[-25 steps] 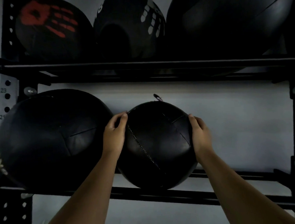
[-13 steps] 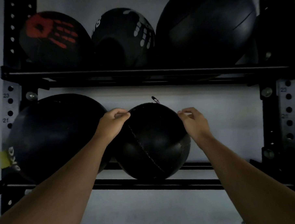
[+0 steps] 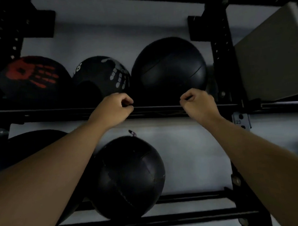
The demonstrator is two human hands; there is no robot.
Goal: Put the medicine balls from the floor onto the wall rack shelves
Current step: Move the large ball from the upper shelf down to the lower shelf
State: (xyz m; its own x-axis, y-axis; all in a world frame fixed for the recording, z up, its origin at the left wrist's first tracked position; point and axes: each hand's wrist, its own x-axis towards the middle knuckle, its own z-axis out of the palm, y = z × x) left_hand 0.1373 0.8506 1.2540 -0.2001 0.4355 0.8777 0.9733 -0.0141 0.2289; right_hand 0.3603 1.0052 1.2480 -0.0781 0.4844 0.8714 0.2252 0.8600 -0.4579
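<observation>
A black stitched medicine ball (image 3: 129,178) rests on the lower shelf rails (image 3: 192,215) of the black wall rack, with a larger black ball (image 3: 27,149) to its left, mostly hidden by my left arm. On the upper shelf (image 3: 161,109) sit a ball with a red handprint (image 3: 32,78), a ball with a white handprint (image 3: 102,75) and a large plain black ball (image 3: 168,69). My left hand (image 3: 114,109) and my right hand (image 3: 197,102) hover with curled fingers in front of the upper rail, holding nothing, apart from the stitched ball.
Black perforated uprights (image 3: 222,58) frame the rack against a pale wall. A grey box-like shape (image 3: 270,56) sits at the upper right beside the rack. The lower shelf has free room to the right of the stitched ball.
Both hands have let go of the stitched ball, which stays on the lower shelf, and have risen to the upper rail with fingers curled. The view has tilted upward.
</observation>
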